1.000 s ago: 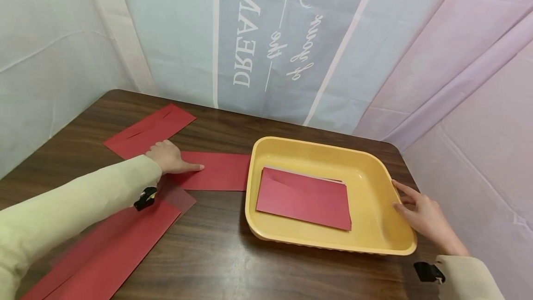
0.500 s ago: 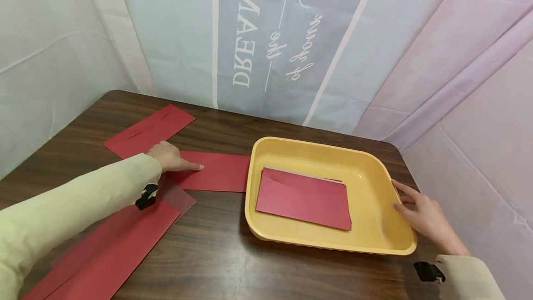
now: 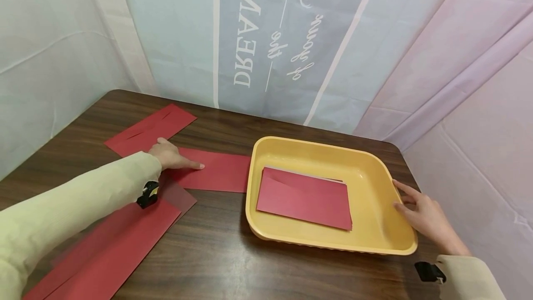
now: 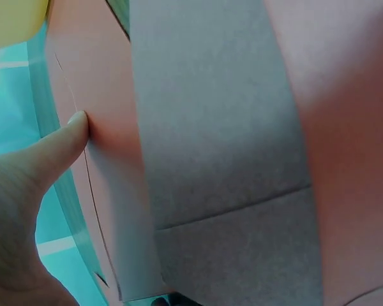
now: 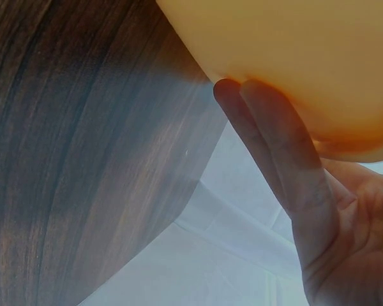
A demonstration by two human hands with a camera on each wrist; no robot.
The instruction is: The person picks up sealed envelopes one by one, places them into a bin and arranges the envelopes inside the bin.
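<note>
My left hand (image 3: 167,156) is at the left end of a red envelope (image 3: 225,172) beside the tray. Its thumb (image 4: 59,148) lies extended on the paper in the left wrist view; the other fingers curl at the envelope's end and are mostly hidden. A yellow plastic tray (image 3: 370,193) stands to the right, holding a small stack of red envelopes (image 3: 306,200). With the thumb at the rim and the fingers outside the wall, my right hand (image 3: 429,221) grips the tray's right side. In the right wrist view, fingers (image 5: 277,134) touch its outer wall.
Another red envelope (image 3: 151,128) lies at the back left of the dark wooden table (image 3: 204,253). Larger red envelopes (image 3: 120,249) overlap at the front left, partly under the left sleeve. A printed cloth (image 3: 179,36) hangs behind the table.
The left end of the envelope under my left hand has tilted up slightly, and that hand has shifted a little. My right hand and the tray look unmoved.
</note>
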